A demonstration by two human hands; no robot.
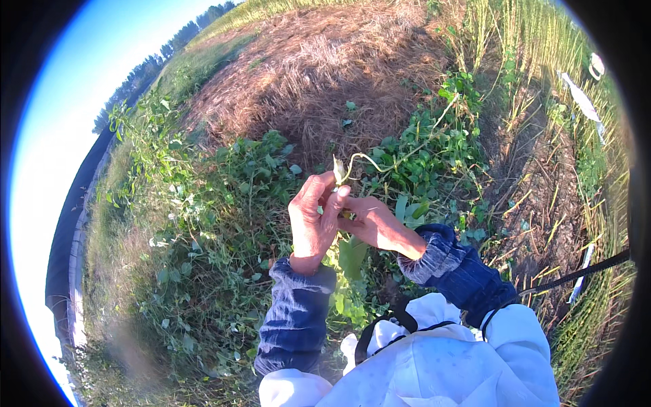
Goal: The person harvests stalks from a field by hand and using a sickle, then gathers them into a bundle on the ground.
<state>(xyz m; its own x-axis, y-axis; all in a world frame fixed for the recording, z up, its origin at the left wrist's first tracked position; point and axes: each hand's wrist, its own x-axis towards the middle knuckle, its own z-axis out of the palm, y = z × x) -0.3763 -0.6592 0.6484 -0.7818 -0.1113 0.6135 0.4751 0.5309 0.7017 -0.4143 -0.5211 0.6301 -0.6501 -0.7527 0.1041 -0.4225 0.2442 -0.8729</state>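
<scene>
Both my hands meet in front of me at chest height, above a patch of leafy plants. My left hand (pixel 316 216) pinches a thin green vine (pixel 407 158) between thumb and fingers. A pale, withered-looking tip (pixel 338 169) sticks up from the pinch, and the vine curls away to the far right. My right hand (pixel 381 224) is closed close against the left one, its fingertips partly hidden; a yellowish bit of the plant shows between the hands. Broad green leaves (pixel 352 256) hang just below my right hand.
Dense leafy plants (pixel 217 224) spread to the left and below. Beyond lies flattened dry straw (pixel 325 74). Tall stalks (pixel 536 41) stand at the far right, with a white strip (pixel 583 102) among them. A dark strap (pixel 576 275) runs off at the right.
</scene>
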